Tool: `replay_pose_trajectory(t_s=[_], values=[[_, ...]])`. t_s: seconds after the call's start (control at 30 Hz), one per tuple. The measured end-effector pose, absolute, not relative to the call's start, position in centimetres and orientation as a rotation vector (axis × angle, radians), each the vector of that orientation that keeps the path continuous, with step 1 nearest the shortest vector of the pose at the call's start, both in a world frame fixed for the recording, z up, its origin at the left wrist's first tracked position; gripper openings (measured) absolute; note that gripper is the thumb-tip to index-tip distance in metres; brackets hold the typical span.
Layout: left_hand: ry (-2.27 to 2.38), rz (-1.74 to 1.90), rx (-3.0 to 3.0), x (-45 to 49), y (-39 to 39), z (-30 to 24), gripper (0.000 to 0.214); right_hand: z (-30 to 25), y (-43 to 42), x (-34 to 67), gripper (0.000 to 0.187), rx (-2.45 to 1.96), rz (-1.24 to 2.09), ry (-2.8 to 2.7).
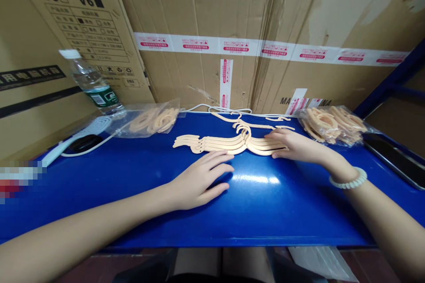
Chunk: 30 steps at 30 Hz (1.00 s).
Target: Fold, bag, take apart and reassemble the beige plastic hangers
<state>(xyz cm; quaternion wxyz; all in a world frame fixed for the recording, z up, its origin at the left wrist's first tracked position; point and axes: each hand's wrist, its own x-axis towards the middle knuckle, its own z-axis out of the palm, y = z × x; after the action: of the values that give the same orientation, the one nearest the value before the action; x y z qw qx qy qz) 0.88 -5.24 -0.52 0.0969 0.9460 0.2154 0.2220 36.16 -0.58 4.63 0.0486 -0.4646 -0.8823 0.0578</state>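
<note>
A neat row of nested beige folding clothes hangers (226, 143) lies on the blue table, their hooks bunched at the middle. My right hand (299, 145) has the right ends of these hangers between its fingers and thumb. My left hand (207, 179) rests in front of the row with fingers stretched and apart, holding nothing. Its uppermost fingertips reach the near edge of the hangers; whether they press on it I cannot tell. Behind the row lie loose hanger pieces (255, 124), partly covered by the row and by my right hand.
Clear bags of beige pieces lie at the left (152, 119) and right (332, 124). A water bottle (99, 88), a pale brush-like item (76, 135) and a black object (86, 143) are at left. A phone (395, 159) lies at right. Cardboard boxes (199, 13) stand behind, with a white cable (199, 107) before them.
</note>
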Motion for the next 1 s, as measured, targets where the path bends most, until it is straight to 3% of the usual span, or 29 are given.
replay_pose_trajectory(t_s=[0.43,1.0], values=[[0.505,1.059,2.748,0.6,-4.6,-1.8,0.035,5.1,-0.1,37.6,0.036,-1.571,-0.345,-2.428],[0.41,1.114,2.726,1.0,-4.9,-1.4,0.014,5.3,1.9,41.0,0.03,-1.728,-0.477,-2.19]])
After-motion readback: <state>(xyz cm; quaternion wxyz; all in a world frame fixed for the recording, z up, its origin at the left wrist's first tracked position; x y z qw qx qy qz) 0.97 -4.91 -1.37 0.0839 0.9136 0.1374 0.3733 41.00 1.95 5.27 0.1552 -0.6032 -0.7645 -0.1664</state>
